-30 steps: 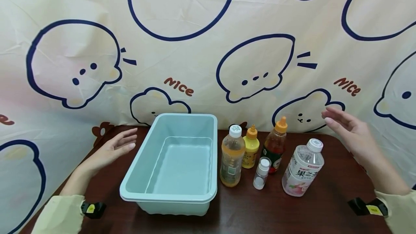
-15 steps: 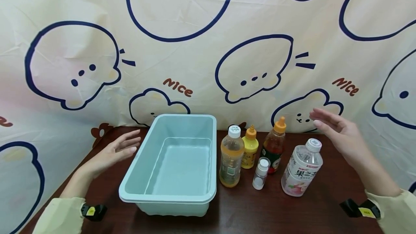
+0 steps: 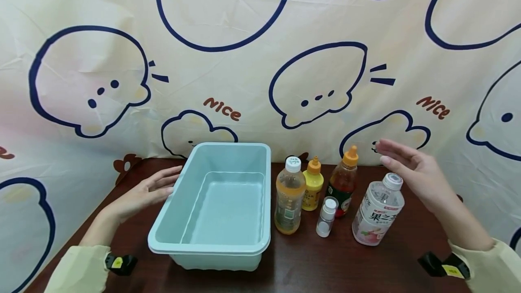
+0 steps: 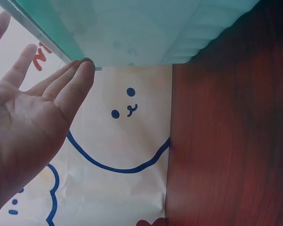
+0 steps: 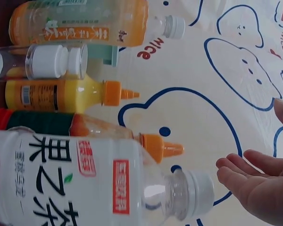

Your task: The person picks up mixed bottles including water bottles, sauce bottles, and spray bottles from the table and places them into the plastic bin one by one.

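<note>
My left hand (image 3: 148, 191), fingers extended, is right at the left rim of a pale blue-green plastic basin (image 3: 232, 211); in the left wrist view the fingertips overlap the rim. The right hand (image 3: 415, 171) hovers with relaxed fingers and holds nothing, above and behind a large drink bottle (image 3: 378, 211) with a white cap and pink label. To the left of that bottle stand a red sauce bottle (image 3: 342, 184) with an orange nozzle, a small clear bottle (image 3: 327, 218) with a white top, a yellow squeeze bottle (image 3: 312, 186), and an orange-tinted drink bottle (image 3: 291, 198).
The dark brown wooden table (image 3: 325, 266) meets a cream cloth (image 3: 317, 21) with cartoon outlines at its back edge. The orange-tinted bottle stands close beside the basin's right wall. Both forearms wear black wrist cameras.
My right hand has moved left and slightly down toward the bottles. The left hand has shifted right, up to the basin's rim. Basin and bottles stay in place.
</note>
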{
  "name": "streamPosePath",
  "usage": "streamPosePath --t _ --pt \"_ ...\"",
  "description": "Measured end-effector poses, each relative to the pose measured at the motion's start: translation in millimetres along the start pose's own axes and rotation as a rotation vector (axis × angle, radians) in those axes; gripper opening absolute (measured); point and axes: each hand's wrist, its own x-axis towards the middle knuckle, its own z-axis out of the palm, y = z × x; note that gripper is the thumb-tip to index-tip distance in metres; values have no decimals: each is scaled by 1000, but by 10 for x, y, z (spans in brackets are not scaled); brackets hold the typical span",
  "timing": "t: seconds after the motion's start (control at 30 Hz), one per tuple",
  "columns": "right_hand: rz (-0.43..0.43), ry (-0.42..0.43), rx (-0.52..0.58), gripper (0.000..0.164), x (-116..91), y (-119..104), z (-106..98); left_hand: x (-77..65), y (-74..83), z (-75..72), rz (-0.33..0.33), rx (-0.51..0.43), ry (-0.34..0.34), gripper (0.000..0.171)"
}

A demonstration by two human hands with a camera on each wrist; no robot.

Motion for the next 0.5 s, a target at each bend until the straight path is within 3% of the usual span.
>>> streamPosePath --t 0.17,0.37,0.5 --pt "14 -23 -17 49 -15 -43 73 27 -12 16 -11 7 6 60" --pt "-7 -47 14 49 -25 -64 162 81 -50 18 22 -36 -8 58" --pt "28 -76 17 51 -38 -80 219 100 -56 23 23 -47 -17 58"
